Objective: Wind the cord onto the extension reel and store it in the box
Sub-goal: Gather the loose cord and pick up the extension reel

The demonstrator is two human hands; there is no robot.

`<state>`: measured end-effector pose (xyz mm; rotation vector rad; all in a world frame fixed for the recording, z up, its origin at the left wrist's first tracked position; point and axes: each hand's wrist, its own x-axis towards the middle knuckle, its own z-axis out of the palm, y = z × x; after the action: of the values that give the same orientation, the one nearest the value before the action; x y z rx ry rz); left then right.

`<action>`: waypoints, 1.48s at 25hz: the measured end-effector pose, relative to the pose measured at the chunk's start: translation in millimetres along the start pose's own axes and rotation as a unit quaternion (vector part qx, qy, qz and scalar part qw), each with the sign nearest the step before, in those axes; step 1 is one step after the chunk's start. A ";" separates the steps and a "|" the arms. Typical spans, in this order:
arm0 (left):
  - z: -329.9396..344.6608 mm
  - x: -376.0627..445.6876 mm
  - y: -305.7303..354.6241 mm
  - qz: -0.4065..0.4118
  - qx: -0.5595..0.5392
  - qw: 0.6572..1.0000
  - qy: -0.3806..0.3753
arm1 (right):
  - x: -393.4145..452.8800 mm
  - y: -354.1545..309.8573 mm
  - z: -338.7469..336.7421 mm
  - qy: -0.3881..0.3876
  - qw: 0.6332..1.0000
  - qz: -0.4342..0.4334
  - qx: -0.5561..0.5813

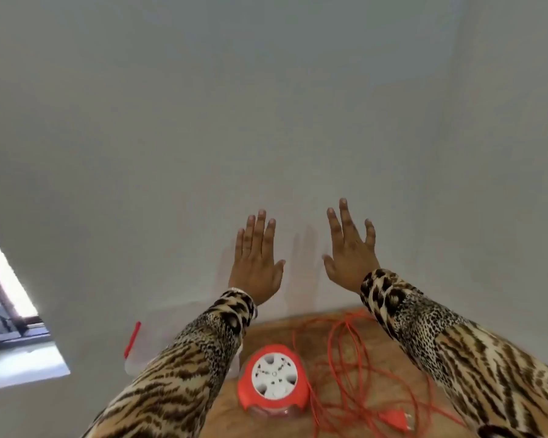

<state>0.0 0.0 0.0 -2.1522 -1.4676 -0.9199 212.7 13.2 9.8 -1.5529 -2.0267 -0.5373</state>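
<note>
An orange extension reel [272, 380] with a white socket face lies on the wooden table [323, 327], low in the view. Its orange cord [358, 368] sprawls in loose loops to the right of the reel, and the orange plug [396, 419] rests near the bottom edge. A clear plastic box [140, 355] with a red clip stands left of the reel, mostly hidden by my left sleeve. My left hand [256, 260] and my right hand [350, 251] are raised in front of the wall, fingers spread, holding nothing, well beyond the reel.
A plain grey-white wall [266, 121] fills most of the view right behind the table. A window [7, 305] opens at the far left. My patterned sleeves cross over the table's left and right parts.
</note>
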 end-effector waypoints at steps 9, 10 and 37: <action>124.6 -146.4 8.2 -0.125 -0.030 0.920 -0.370 | -196.6 -5.5 72.1 -0.298 0.936 0.173 0.072; 131.4 -156.3 5.9 -0.143 -0.014 0.904 -0.402 | -218.5 -6.0 74.8 -0.349 0.914 0.190 0.074; 33.8 -231.5 29.2 -0.229 -0.016 0.784 -0.577 | -191.4 -5.6 111.0 -0.385 0.891 0.102 0.216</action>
<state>-18.8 -146.3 -184.0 -2.5107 -2.5709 0.4979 227.5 -66.3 -196.2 -1.8077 -2.2406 0.6919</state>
